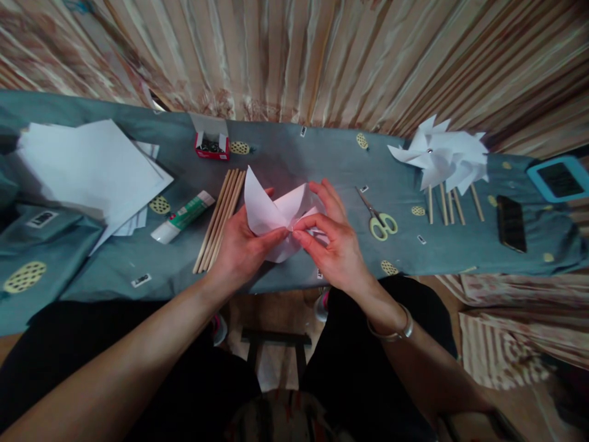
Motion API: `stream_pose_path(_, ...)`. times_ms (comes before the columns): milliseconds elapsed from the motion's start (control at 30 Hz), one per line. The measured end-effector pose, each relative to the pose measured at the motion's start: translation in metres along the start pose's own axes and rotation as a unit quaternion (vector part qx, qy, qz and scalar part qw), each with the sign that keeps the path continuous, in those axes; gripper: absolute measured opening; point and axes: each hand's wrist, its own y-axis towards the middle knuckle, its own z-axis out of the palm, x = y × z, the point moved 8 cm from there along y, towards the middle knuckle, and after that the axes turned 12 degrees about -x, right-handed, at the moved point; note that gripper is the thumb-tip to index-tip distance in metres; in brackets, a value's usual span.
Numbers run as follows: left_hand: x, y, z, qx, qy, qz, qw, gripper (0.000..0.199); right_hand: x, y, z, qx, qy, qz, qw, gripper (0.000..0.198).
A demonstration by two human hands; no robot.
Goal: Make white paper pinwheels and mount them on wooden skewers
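Note:
A white paper pinwheel (263, 207), partly folded, is held between my two hands above the front of the table. My left hand (240, 240) grips it from the left, with the thumb pressed near its centre and the other fingers behind the paper. On the right side, thumb and index finger of my right hand (337, 247) pinch at the middle of the pinwheel, while its other fingers rest against a blade. Whether a small pin sits in that pinch, I cannot make out. Several wooden sticks (219, 222) lie just left of my left hand.
A glue stick (183, 217) and a stack of white paper (87, 166) lie to the left. Behind stands an open red box (212, 148) of small dark pieces. Rightward are scissors (381, 223), white pinwheels (448, 155) on sticks, a phone (511, 224) and a blue-framed tablet (562, 178).

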Motion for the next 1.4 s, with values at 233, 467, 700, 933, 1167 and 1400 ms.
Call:
stream_pose_path(233, -0.002, 0.000, -0.001, -0.007, 0.014, 0.001, 1.000, 0.069, -0.001, 0.000, 0.002, 0.012, -0.013, 0.013, 1.000, 0.011)
stream_pose_path(467, -0.006, -0.002, 0.000, -0.004, 0.023, 0.015, 1.000, 0.068, -0.002, -0.001, 0.003, 0.016, -0.029, 0.023, 0.999, 0.007)
stream_pose_path(700, -0.004, -0.001, -0.001, 0.000, 0.016, 0.032, 0.999, 0.071, -0.002, -0.001, 0.002, -0.009, -0.016, 0.021, 1.000, 0.007)
stream_pose_path(933, -0.001, 0.000, -0.003, 0.005, 0.018, 0.035, 0.999, 0.071, -0.008, -0.001, -0.005, -0.073, 0.011, 0.063, 0.995, 0.036)
stream_pose_path(1167, -0.006, 0.000, -0.004, 0.001, 0.035, 0.035, 0.999, 0.068, -0.023, -0.003, 0.000, -0.087, 0.033, 0.122, 0.988, 0.087)
stream_pose_path(1400, -0.012, 0.003, -0.006, -0.015, 0.055, 0.058, 0.997, 0.067, -0.028, -0.002, -0.005, -0.108, 0.002, 0.157, 0.982, 0.094)
